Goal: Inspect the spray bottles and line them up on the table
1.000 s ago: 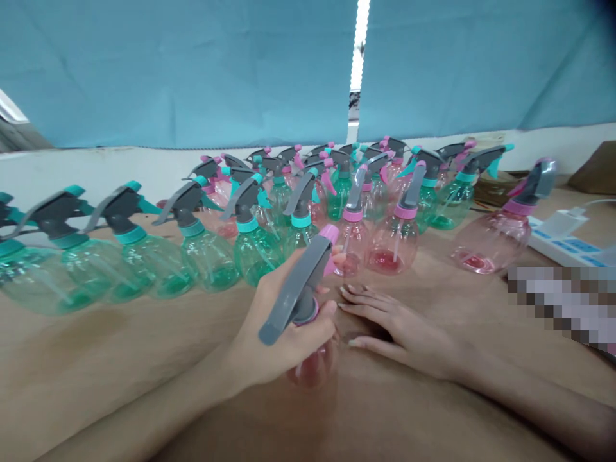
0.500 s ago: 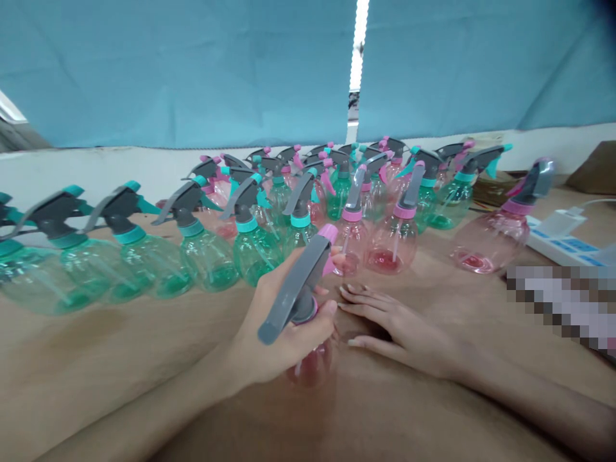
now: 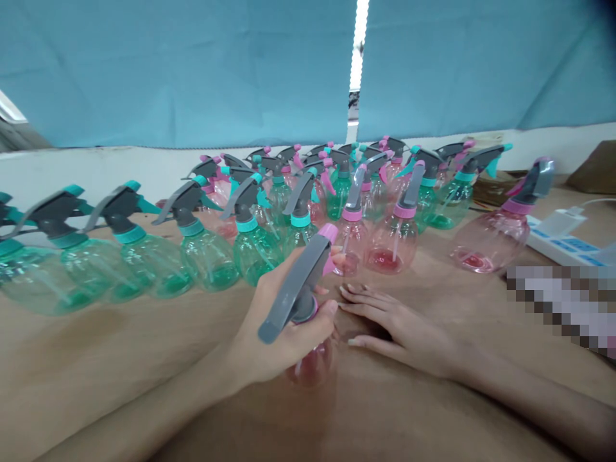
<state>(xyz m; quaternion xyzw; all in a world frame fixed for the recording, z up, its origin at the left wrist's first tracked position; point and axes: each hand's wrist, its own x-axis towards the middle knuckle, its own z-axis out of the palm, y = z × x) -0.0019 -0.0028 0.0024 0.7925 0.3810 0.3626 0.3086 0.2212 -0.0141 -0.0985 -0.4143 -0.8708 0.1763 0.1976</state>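
Nothing much has moved since half a second ago: the left hand (image 3: 276,356) is still wrapped round the neck of a pink spray bottle (image 3: 301,301), same grip, same spot. So the work in hand looks paused, with the bottle neither lifted away nor let go. It's front and centre, close to the person, grey lever towards them and nozzle facing away; a fingertip shows beside the pink trigger, but I can't tell whether it's squeezing, or whether the base sits on the table (image 3: 385,417).

And the right hand (image 3: 411,328)? Holding nothing I can see, palm down, fingers loosely spread, their tips just beside the bottle. Beyond, two pink bottles (image 3: 392,247) stand next to a row of green bottles (image 3: 212,260). Out right, another pink bottle (image 3: 495,237) stands by a white power strip (image 3: 572,245).
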